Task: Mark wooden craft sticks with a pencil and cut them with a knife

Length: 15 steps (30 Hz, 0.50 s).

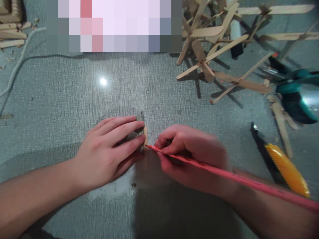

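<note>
My left hand [109, 149] lies on the grey textured surface with its fingers spread, fingertips touching the left edge of a small upright wooden stick [146, 135]. The stick's lower part is in shadow and hard to make out. My right hand [184, 149] is closed around a long red pencil [224, 172], pinching it near the tip. The pencil's dark point touches or nearly touches the stick, and its shaft runs back over the right forearm to the right edge.
Crossed wooden sticks [203, 61] are heaped at the upper right. A yellow cutter [287, 169] and a teal-and-black tool [294, 94] lie at right. More sticks [12, 35] and a pale cable [18, 63] are at upper left. A pixelated block covers the top middle.
</note>
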### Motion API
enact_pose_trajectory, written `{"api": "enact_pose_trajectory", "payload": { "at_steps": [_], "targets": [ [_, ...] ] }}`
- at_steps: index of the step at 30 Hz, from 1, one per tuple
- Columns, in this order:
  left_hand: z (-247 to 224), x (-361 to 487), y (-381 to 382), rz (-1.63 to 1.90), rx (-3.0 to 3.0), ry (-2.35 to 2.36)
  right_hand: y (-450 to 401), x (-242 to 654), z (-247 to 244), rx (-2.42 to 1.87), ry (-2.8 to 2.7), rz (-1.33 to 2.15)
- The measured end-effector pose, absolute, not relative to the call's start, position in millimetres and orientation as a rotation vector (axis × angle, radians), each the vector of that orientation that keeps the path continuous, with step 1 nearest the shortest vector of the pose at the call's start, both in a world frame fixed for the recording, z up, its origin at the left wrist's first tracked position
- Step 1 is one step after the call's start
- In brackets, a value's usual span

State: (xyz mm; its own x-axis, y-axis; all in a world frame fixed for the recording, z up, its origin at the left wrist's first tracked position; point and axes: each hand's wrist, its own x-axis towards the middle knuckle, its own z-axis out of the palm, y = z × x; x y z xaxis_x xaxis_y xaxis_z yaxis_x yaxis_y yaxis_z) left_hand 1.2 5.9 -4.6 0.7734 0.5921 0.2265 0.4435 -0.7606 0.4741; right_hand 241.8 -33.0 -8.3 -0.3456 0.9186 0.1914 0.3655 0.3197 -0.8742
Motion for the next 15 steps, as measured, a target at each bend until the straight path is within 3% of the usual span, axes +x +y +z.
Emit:
{"api": "enact_pose_trajectory", "payload": {
  "at_steps": [15],
  "targets": [
    [-4.5, 2.1, 7.0, 0.512, 2.590, 0.795, -33.0, 240.9, -8.6, -1.150, -1.872, 0.972]
  ]
}}
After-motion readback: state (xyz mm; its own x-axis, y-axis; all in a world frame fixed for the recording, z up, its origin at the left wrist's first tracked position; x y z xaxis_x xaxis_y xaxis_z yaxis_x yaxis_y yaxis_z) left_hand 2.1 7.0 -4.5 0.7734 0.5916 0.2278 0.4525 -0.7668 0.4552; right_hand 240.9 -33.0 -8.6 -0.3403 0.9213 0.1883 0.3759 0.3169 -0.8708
